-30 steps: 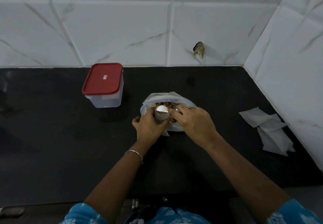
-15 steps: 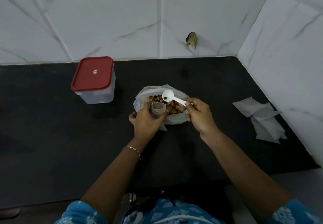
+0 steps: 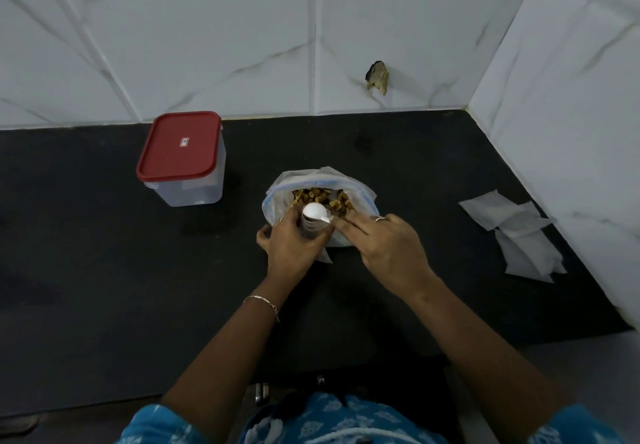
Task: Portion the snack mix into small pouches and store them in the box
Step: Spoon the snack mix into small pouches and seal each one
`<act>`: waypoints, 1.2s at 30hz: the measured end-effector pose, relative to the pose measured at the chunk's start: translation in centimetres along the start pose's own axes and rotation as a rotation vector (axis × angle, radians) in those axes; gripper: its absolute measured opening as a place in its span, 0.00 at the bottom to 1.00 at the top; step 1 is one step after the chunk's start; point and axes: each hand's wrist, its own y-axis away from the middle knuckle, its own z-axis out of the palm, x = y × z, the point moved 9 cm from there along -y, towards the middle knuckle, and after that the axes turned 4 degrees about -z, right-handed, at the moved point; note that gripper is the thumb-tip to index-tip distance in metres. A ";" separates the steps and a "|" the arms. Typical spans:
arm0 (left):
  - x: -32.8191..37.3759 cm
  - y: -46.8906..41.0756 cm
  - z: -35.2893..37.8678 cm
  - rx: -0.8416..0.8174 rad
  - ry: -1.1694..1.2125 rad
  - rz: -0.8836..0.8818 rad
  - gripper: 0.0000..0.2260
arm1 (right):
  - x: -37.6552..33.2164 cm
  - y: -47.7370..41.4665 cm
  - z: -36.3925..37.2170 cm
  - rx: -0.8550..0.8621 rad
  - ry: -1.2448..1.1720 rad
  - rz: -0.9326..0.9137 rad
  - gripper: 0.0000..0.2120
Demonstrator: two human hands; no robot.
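left hand (image 3: 294,242): grip curled round a small clear pouch (image 3: 311,234), held upright against the near edge of the big bag (image 3: 277,197). right hand (image 3: 384,249): grip pinching the handle of a white spoon (image 3: 313,211), with the bowl sitting right over the pouch mouth. can't tell if the spoon is loaded or already tipped out. the left hand hides how full the pouch is.

the bag stands open on the tabletop (image 3: 104,270), touching both hands, with plenty of snack mix (image 3: 325,197) visible inside.

box (image 3: 183,166) is well off to the left near the wall, red lid on. walls are translucent and i see no pouches in it, though it's hard to be sure.

a loose pile of flat white pouches (image 3: 512,232) lies at the right by the side wall. they look empty.

my read: early in the job. this is the fill step on what seems to be the first pouch. nothing visibly sealed or stored. left to do: finish this fill, close it, repeat for the pile, open the box, load it.
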 end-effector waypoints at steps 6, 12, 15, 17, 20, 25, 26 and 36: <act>-0.6 -0.4 0.3 -0.008 -0.018 -0.032 0.22 | 4.5 1.2 1.5 0.008 -0.612 0.656 0.13; -0.5 -0.2 0.2 -0.032 -0.011 -0.030 0.23 | 6.1 4.0 3.9 0.065 -1.235 1.153 0.10; -0.8 0.0 0.1 -0.036 0.010 -0.036 0.25 | 6.3 6.3 4.7 0.080 -1.304 1.326 0.10; -1.3 0.1 0.2 -0.049 0.019 -0.042 0.28 | 6.3 7.8 5.5 0.063 -1.312 1.418 0.10; -2.0 0.5 0.3 -0.094 0.031 -0.054 0.31 | 6.2 9.5 6.7 0.035 -1.192 1.474 0.09; -1.7 1.1 -0.1 -0.132 0.057 -0.069 0.29 | 6.6 10.2 6.8 -0.059 -0.816 1.418 0.03; -1.7 1.1 -0.1 -0.138 0.068 -0.071 0.29 | 6.6 10.1 6.6 -0.092 -0.745 1.383 0.04; -1.7 2.1 -0.9 -0.105 0.219 -0.067 0.30 | 7.0 9.4 5.6 -0.071 -0.494 1.144 0.05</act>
